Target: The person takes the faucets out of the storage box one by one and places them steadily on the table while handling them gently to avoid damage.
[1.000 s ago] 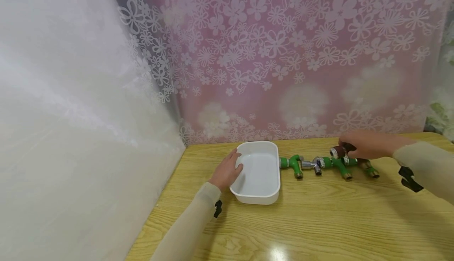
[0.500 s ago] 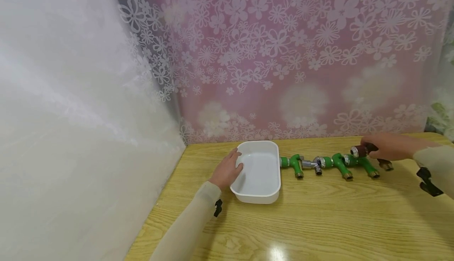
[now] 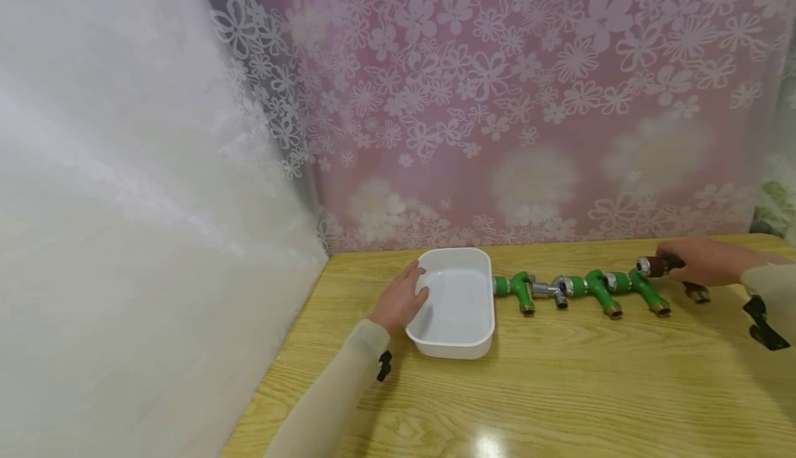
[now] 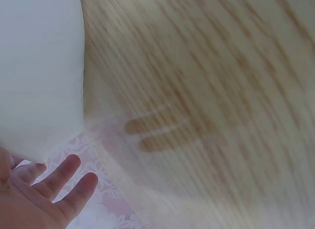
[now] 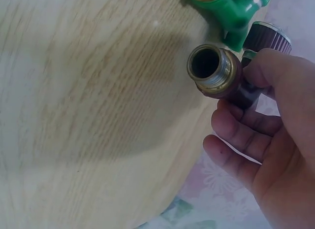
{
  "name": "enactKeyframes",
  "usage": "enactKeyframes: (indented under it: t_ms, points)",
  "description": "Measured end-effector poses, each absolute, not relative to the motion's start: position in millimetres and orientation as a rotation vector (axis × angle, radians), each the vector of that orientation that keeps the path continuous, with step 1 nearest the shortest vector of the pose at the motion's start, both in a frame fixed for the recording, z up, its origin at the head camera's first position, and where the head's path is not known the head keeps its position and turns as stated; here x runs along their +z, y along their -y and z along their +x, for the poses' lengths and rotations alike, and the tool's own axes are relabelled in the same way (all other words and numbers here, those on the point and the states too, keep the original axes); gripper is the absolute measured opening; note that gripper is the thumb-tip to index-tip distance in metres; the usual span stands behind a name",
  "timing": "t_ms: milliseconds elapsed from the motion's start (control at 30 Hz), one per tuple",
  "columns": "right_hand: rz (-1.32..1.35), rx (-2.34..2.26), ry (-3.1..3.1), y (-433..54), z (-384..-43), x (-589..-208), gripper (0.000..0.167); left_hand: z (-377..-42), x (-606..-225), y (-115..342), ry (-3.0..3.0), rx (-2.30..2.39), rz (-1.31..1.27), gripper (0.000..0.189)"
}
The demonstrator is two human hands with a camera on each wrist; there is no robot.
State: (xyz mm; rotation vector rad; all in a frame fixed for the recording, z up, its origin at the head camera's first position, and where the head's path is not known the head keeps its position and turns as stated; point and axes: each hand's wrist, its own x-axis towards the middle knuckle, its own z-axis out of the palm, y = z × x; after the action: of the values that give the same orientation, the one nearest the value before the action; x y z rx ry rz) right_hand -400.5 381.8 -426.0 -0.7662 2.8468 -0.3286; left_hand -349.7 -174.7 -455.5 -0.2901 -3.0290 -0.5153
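My right hand grips a dark brown angle valve between thumb and fingers. Its brass threaded mouth faces the camera in the right wrist view, and a ribbed knob shows above the thumb. In the head view the valve is at the right end of a row, beside a green angle valve. My left hand rests at the left rim of a white rectangular tub, thumb over the inside. In the left wrist view its fingers are spread, fairly straight, beside the tub's outer wall.
Left of the held valve, the row holds another green angle valve, a chrome angle valve and a green one close to the tub's right wall. All lie on a wood-grain table. A pink floral curtain hangs behind.
My right hand has moved to the right with the brown angle valve, uncovering the rightmost green valve. My left hand and the tub have stayed in place.
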Motion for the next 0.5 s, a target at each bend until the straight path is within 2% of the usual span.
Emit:
enactKeyframes:
  t_ms: [267, 500]
  points:
    - [-0.731, -0.274, -2.865, -392.4, -406.7, -437.3, 0.020, -351.1, -457.5, 174.9, 3.026, -0.523, -0.294, 0.050]
    - [-0.707, -0.234, -2.871, -400.0, -409.1, -444.1, 0.032, -351.5, -458.0, 176.2, 3.014, -0.523, -0.315, 0.049]
